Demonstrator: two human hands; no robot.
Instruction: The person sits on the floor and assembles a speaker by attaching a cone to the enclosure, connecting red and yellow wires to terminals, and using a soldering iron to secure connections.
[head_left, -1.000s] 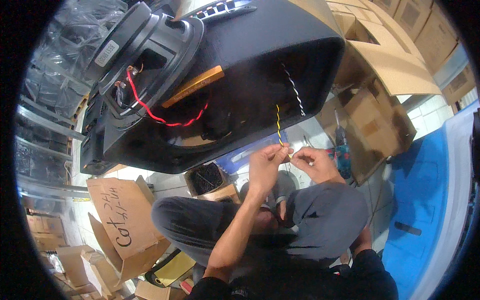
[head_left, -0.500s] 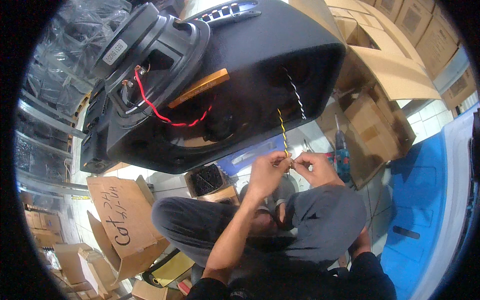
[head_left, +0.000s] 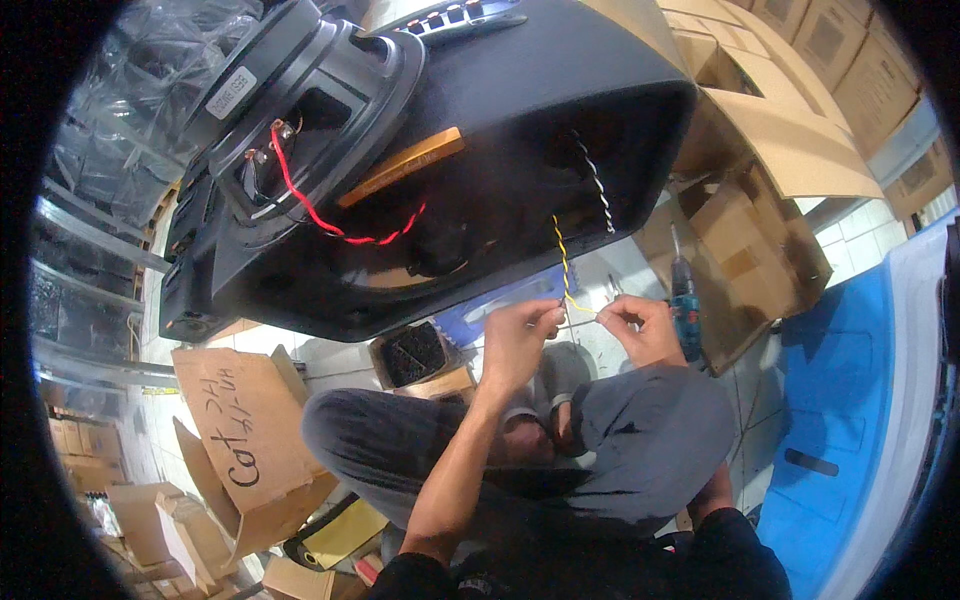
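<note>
A yellow-and-black twisted wire [head_left: 563, 255] hangs out of the opening of a large black speaker cabinet [head_left: 590, 80]. Its lower end splits apart: my right hand [head_left: 645, 328] pinches the yellow strand, while the fingertips of my left hand [head_left: 518, 340] are closed beside the split, apparently on the dark strand, too fine to be sure. To the right of it a white-and-black twisted wire [head_left: 602, 190] dangles loose. A speaker driver [head_left: 310, 115] rests on the cabinet, red wire [head_left: 330, 234] running from its terminals into the opening. A wooden strip [head_left: 405, 165] lies beside the driver.
A power drill [head_left: 684, 312] stands beyond my right hand, by an open cardboard box [head_left: 750, 235]. Near my left knee are a small box of dark screws [head_left: 410, 355] and a larger carton [head_left: 240, 430]. A blue plastic panel [head_left: 830, 400] is at the right.
My hands have drawn apart, the left going left and the right slightly right. The wire's end, earlier hidden between the fingers, now shows its yellow strand stretched sideways.
</note>
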